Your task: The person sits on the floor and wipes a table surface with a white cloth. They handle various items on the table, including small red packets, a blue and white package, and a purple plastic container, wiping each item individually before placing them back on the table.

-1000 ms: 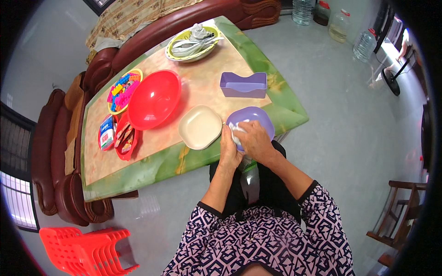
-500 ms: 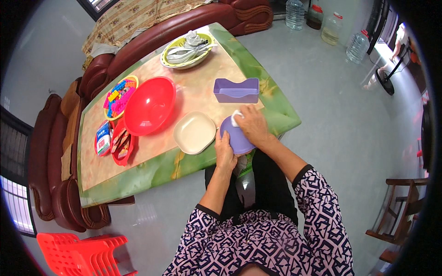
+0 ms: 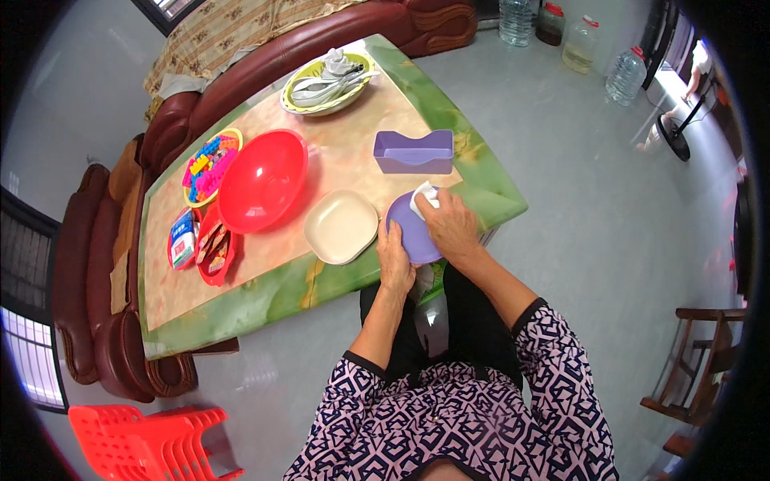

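Note:
My left hand (image 3: 395, 254) grips the left rim of a round purple plate (image 3: 408, 227), thumb on its face, tilting it at the table's near edge. Between the fingers of my right hand (image 3: 451, 227) is a crumpled white tissue (image 3: 423, 198), pressed to the plate's upper part. Just left of the plate lies a cream rounded dish (image 3: 341, 228). Beyond it, a purple open box (image 3: 414, 152) with a scooped front wall stands on the table.
On the marble-patterned table (image 3: 265, 301) are a red basin (image 3: 263, 183), a yellow basket of toy bricks (image 3: 210, 170), a red tray of packets (image 3: 215, 247), a tissue pack (image 3: 184, 239) and a bowl of spoons (image 3: 327, 84). Red stools (image 3: 152, 441) stand lower left; a wooden chair (image 3: 694, 369) is at right.
The tissue and my right hand have shifted slightly to the right across the plate, and more of the tissue shows. My left hand keeps its hold on the rim.

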`<action>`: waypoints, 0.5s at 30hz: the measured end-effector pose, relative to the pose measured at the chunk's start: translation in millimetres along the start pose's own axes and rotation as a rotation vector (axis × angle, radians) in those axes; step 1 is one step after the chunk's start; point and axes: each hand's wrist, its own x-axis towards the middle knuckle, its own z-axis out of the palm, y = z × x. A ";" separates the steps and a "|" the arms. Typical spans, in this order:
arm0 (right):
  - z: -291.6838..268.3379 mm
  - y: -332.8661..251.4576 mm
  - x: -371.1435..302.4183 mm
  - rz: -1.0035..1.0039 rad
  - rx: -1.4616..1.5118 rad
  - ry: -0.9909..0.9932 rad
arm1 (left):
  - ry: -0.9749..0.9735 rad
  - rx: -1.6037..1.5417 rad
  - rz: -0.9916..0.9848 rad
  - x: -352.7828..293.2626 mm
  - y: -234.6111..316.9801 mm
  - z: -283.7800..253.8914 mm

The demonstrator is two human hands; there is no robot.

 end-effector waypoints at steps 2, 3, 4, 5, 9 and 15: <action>10.5 -2.6 0.9 -0.072 0.001 -0.003 | -0.015 -0.039 -0.003 -3.0 2.8 3.9; 11.3 -2.0 -4.0 -0.116 0.059 -0.011 | -0.021 -0.049 -0.017 -4.2 4.0 6.4; 6.0 -8.0 -6.5 -0.170 0.125 -0.015 | -0.021 -0.056 -0.020 -5.8 8.0 5.0; -0.9 -12.2 -9.2 -0.218 0.185 -0.016 | -0.011 -0.060 -0.022 -5.1 7.9 1.8; -12.3 1.0 -28.3 -0.476 0.298 -0.132 | -0.047 -0.006 -0.037 1.2 2.8 -10.9; -9.3 5.9 -8.9 -0.083 -0.143 -0.032 | 0.060 0.061 0.013 2.8 -2.9 -3.1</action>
